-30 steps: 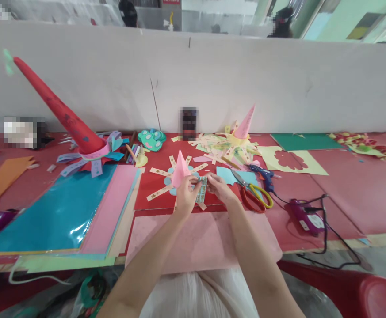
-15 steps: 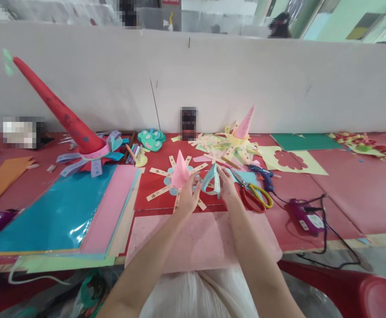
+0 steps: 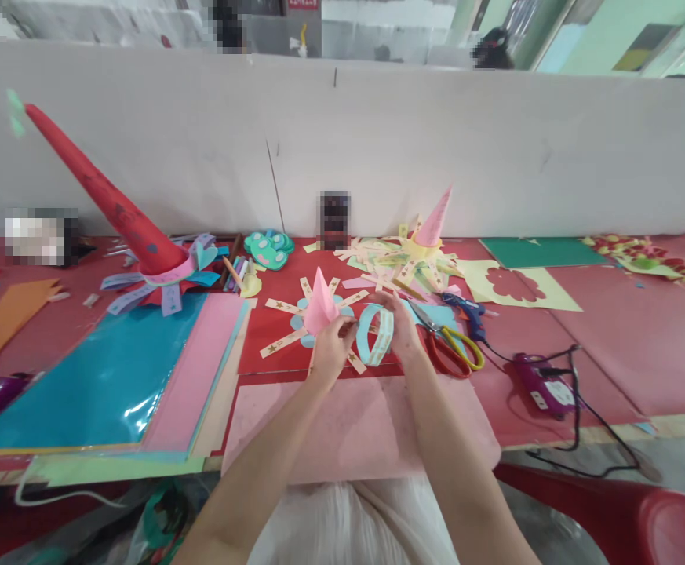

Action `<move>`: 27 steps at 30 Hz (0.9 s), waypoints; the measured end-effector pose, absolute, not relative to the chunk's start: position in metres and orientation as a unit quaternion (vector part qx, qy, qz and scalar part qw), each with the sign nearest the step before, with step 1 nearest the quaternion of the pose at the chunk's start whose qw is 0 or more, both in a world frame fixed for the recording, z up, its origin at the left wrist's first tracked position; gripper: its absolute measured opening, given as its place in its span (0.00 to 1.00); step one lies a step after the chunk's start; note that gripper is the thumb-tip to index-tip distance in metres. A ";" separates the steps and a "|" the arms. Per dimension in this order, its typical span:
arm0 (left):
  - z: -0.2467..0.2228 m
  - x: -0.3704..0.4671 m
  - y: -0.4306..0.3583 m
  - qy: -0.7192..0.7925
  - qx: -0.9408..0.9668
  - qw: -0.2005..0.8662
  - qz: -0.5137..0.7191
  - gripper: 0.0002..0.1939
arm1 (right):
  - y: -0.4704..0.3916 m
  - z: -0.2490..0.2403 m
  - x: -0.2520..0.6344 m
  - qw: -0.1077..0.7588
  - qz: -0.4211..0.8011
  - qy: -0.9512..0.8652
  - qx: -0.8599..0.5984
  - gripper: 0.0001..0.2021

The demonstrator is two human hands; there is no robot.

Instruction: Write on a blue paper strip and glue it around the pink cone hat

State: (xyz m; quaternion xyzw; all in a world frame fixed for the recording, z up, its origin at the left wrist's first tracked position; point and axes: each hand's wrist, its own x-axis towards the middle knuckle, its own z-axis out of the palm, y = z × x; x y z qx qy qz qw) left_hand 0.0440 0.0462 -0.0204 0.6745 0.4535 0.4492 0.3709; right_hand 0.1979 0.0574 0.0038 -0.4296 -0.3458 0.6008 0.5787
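Observation:
A light blue paper ring [image 3: 384,339] with a patterned strip round its outside is held up over the table. My right hand [image 3: 404,326] grips it from the right, fingers curled round its far upper edge. Close against the ring's left edge, my left hand [image 3: 331,347] has its fingertips pinched together; whether anything is between them is hidden. Just behind my left hand stands a pink paper cone [image 3: 319,304] on a blue scalloped base, with star-printed strips [image 3: 283,342] spreading outward. Scissors [image 3: 453,351] with red and yellow handles lie right of my right hand.
A blue glue gun [image 3: 465,308] lies behind the scissors, its cord running toward a purple power strip [image 3: 545,384]. Coloured sheets [image 3: 100,377] are stacked at left, below a tall red cone hat [image 3: 107,196]. Another pink cone [image 3: 435,220] stands among paper strips. A white partition [image 3: 201,141] rises behind.
The paper ring has turned so its round opening shows more fully, and it sits slightly lower. My right hand has shifted its fingers on it; my left hand has barely moved.

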 end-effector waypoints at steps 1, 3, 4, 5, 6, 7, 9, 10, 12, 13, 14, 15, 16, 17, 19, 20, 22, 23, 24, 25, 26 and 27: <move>-0.020 0.044 0.046 0.454 0.670 0.371 0.455 0.15 | 0.057 0.003 0.197 0.593 0.593 -0.341 -0.424 0.22; -0.019 0.044 0.046 0.455 0.663 0.373 0.464 0.14 | 0.055 0.003 0.195 0.614 0.576 -0.335 -0.423 0.20; -0.019 0.044 0.046 0.455 0.659 0.375 0.467 0.15 | 0.054 0.004 0.194 0.609 0.576 -0.341 -0.426 0.19; -0.018 0.043 0.046 0.456 0.655 0.376 0.471 0.14 | 0.053 0.005 0.193 0.602 0.577 -0.347 -0.429 0.19; -0.018 0.043 0.046 0.457 0.651 0.378 0.473 0.15 | 0.052 0.005 0.192 0.598 0.578 -0.353 -0.429 0.19; -0.018 0.042 0.046 0.459 0.647 0.381 0.475 0.14 | 0.051 0.006 0.192 0.595 0.579 -0.359 -0.426 0.19; -0.018 0.042 0.047 0.464 0.638 0.386 0.477 0.15 | 0.050 0.006 0.192 0.592 0.580 -0.369 -0.421 0.18; -0.018 0.042 0.047 0.467 0.634 0.390 0.477 0.15 | 0.050 0.006 0.192 0.589 0.579 -0.374 -0.421 0.18; -0.018 0.042 0.047 0.472 0.627 0.398 0.475 0.15 | 0.051 0.003 0.192 0.584 0.575 -0.384 -0.424 0.17; -0.017 0.042 0.047 0.474 0.624 0.401 0.474 0.15 | 0.051 0.001 0.192 0.581 0.574 -0.390 -0.426 0.17; -0.017 0.042 0.047 0.475 0.623 0.404 0.472 0.15 | 0.052 -0.001 0.192 0.581 0.569 -0.395 -0.427 0.16; -0.017 0.043 0.047 0.475 0.622 0.407 0.470 0.15 | 0.052 -0.002 0.191 0.582 0.564 -0.400 -0.427 0.15; -0.017 0.043 0.047 0.473 0.623 0.410 0.468 0.15 | 0.053 -0.004 0.191 0.587 0.558 -0.402 -0.427 0.14; -0.017 0.043 0.046 0.470 0.625 0.414 0.466 0.14 | 0.053 -0.004 0.191 0.592 0.553 -0.403 -0.425 0.13; -0.017 0.044 0.046 0.462 0.629 0.423 0.460 0.14 | 0.054 -0.005 0.190 0.602 0.545 -0.406 -0.420 0.11; -0.018 0.044 0.046 0.460 0.630 0.428 0.457 0.14 | 0.054 -0.005 0.190 0.605 0.543 -0.408 -0.415 0.11; -0.019 0.044 0.046 0.457 0.629 0.437 0.453 0.15 | 0.053 -0.004 0.190 0.606 0.544 -0.415 -0.405 0.10; -0.020 0.045 0.046 0.456 0.627 0.441 0.451 0.15 | 0.053 -0.004 0.190 0.605 0.546 -0.420 -0.400 0.09; -0.020 0.045 0.047 0.455 0.626 0.445 0.452 0.15 | 0.052 -0.003 0.190 0.601 0.550 -0.425 -0.394 0.09; -0.020 0.045 0.047 0.453 0.623 0.448 0.453 0.15 | 0.052 -0.003 0.190 0.597 0.554 -0.431 -0.389 0.09; -0.019 0.045 0.047 0.451 0.620 0.450 0.457 0.15 | 0.051 -0.002 0.190 0.592 0.558 -0.437 -0.384 0.09; -0.018 0.045 0.048 0.450 0.617 0.451 0.462 0.14 | 0.050 -0.002 0.190 0.586 0.562 -0.444 -0.379 0.08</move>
